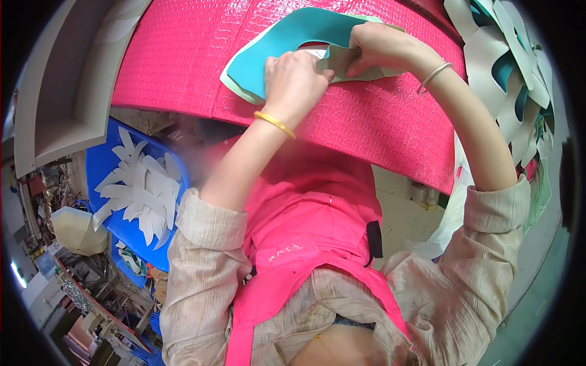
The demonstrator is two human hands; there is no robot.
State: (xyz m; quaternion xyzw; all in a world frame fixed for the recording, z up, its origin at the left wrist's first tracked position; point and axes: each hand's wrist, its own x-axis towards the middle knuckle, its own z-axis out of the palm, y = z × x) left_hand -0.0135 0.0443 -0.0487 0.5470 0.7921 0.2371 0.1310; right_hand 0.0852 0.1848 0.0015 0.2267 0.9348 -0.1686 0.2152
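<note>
A curved teal sheet piece (278, 36), cut like a shoe upper, lies on the pink table cover over a slightly larger pale green layer. Its inner edge is folded up and shows a grey-beige underside (339, 60). My left hand (296, 82) rests on the near left part, its fingers curled onto that inner edge. At the right end, my right hand (381, 49) pinches the sheet between thumb and bent fingers. A small white bit shows in the opening between the hands; what it is I cannot tell.
The quilted pink table cover (183, 67) runs across the front. Many overlapping pale and teal cut pieces (513, 67) pile up at the right. On the left, a blue tub (101, 146) holds white curved strips (143, 189), below a grey box-like trough (67, 91).
</note>
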